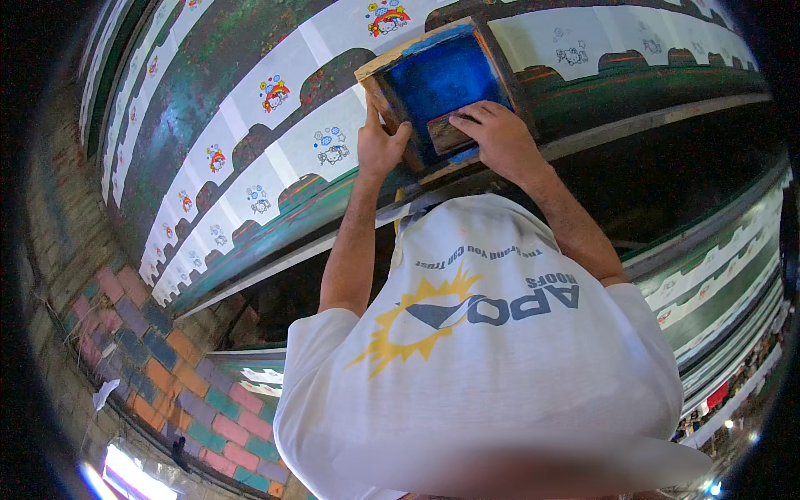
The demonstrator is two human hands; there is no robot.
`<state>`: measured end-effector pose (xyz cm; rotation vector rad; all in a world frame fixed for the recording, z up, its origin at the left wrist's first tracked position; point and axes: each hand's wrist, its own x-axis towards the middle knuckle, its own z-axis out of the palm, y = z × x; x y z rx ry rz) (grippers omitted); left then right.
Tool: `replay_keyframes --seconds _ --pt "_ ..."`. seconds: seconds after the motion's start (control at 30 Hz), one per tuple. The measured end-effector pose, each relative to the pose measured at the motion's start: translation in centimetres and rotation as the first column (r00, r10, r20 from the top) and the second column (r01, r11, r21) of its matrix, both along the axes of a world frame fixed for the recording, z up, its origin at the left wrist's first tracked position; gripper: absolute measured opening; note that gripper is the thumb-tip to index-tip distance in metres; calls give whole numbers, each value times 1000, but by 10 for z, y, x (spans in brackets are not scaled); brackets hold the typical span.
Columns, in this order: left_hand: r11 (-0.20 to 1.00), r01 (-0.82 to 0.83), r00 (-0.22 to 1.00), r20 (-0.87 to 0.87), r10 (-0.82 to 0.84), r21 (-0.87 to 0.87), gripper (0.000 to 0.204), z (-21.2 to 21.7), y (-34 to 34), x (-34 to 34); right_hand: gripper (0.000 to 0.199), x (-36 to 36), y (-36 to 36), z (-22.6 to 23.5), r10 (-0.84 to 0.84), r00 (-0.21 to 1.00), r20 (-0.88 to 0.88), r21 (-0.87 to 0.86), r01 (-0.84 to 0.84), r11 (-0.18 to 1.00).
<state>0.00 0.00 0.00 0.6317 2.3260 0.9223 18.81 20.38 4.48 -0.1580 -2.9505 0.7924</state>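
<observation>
A wooden-framed printing screen (406,52) with blue mesh lies on a long table, over a row of white cloth pieces. My left hand (379,143) grips the frame's near left edge, thumb up along the wood. My right hand (498,135) presses down on a small wooden squeegee block (447,133) at the near side of the blue mesh, fingers curled over its top. Both forearms reach forward from my white printed T-shirt (492,367), which fills the lower middle of the view.
White cloth pieces (329,142) with small colourful cartoon prints run in rows along the paint-stained green table (217,75). More long tables with cloth (717,275) stretch off at the right. A floor of coloured bricks (158,350) shows at the lower left.
</observation>
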Motion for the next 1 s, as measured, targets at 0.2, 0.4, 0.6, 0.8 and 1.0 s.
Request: replay_keyframes --seconds 0.2,0.4,0.6,0.8,1.0 --pt "995 -55 987 146 67 -83 109 10 3 -2 42 -1 2 4 17 999 -36 10 -17 1000" --pt "998 -24 995 98 30 -65 110 3 0 -1 46 -2 6 2 27 999 -42 3 -27 1000" --pt "998 32 996 80 -36 52 111 2 0 -4 49 -4 6 5 5 1000 -1 -8 -5 1000" --pt "994 63 998 19 -65 87 111 -4 -4 -3 49 5 5 11 -12 999 50 -12 13 1000" --pt "997 63 998 2 -63 51 113 -3 -2 -3 51 2 -1 2 -25 999 -27 65 26 998"
